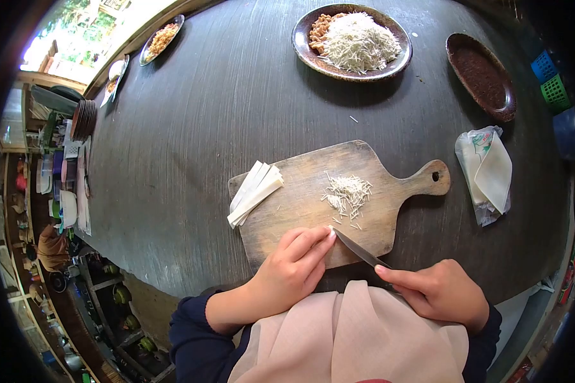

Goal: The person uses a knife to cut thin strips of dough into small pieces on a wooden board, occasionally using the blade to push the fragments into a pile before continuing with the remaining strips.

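A wooden cutting board (313, 191) lies on the dark table, its handle pointing right. White flat strips (255, 193) are stacked at its left edge, and a small pile of thin white slivers (349, 195) sits right of its middle. My left hand (292, 263) rests at the board's front edge, fingertips pinched together on a small white piece (331, 232), mostly hidden by the fingers. My right hand (437, 290) is wrapped round the handle of a knife (359, 249). The blade's tip end lies beside my left fingertips, over the board.
At the back, a round plate (298, 48) holds a heap of white slivers and brown pieces. An oval brown dish (482, 76) and a plastic packet (485, 172) lie at the right. Small dishes of food (161, 43) stand at the far left, near stacked bowls (84, 120).
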The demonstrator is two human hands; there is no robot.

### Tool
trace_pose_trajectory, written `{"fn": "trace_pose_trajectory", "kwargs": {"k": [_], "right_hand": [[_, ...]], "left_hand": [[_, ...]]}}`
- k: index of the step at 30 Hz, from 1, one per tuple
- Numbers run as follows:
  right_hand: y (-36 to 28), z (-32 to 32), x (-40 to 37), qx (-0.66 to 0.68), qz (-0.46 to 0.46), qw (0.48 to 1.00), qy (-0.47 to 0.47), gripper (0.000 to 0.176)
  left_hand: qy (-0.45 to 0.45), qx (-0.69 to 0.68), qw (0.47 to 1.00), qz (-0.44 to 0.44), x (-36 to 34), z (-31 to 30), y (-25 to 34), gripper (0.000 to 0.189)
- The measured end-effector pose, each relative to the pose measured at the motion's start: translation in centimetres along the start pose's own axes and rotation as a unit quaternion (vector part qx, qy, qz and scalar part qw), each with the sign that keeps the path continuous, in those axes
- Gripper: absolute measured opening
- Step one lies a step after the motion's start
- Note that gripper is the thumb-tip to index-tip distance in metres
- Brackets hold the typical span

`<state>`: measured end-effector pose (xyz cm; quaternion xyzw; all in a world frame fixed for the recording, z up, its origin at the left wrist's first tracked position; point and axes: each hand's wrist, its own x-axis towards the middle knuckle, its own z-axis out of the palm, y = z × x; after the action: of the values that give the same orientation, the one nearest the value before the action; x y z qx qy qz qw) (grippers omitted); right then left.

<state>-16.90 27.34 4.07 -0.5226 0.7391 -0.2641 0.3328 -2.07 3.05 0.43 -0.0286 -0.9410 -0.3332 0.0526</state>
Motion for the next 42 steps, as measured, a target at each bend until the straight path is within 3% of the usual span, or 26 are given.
{"fn": "trace_pose_trajectory", "kwargs": {"k": [5, 8, 14, 32, 36, 42], "right_hand": [[-0.4, -0.6, -0.2, -0.001, 0.030, 0.999, -0.034, 0.048], [0.2, 0.1, 0.2, 0.010, -0.009, 1.000, 0.004, 0.049], [0.2, 0.5, 0.7, 0.045, 0.010, 0.998, 0.036, 0.051], [0.2, 0.6, 0.8, 0.056, 0.016, 0.998, 0.006, 0.050], [0.1, 0.8, 0.9, 0.043, 0.008, 0.999, 0.021, 0.050], [-0.2, -0.2, -0.2, -0.011, 0.003, 1.000, -0.027, 0.048]], "left_hand": [[0.006, -0.005, 1.000, -0.001, 0.0, 0.1, -0.1, 0.039], [0.004, -0.006, 1.000, -0.002, 0.0, 0.0, 0.0, 0.039], [0.000, -0.008, 1.000, -0.002, 0.0, 0.0, -0.1, 0.039], [-0.007, -0.012, 1.000, 0.004, -0.2, 0.1, -0.3, 0.041], [0.003, -0.014, 1.000, -0.008, -0.1, 0.1, -0.1, 0.037], [0.006, -0.007, 1.000, -0.002, 0.0, -0.1, 0.0, 0.037]]}}
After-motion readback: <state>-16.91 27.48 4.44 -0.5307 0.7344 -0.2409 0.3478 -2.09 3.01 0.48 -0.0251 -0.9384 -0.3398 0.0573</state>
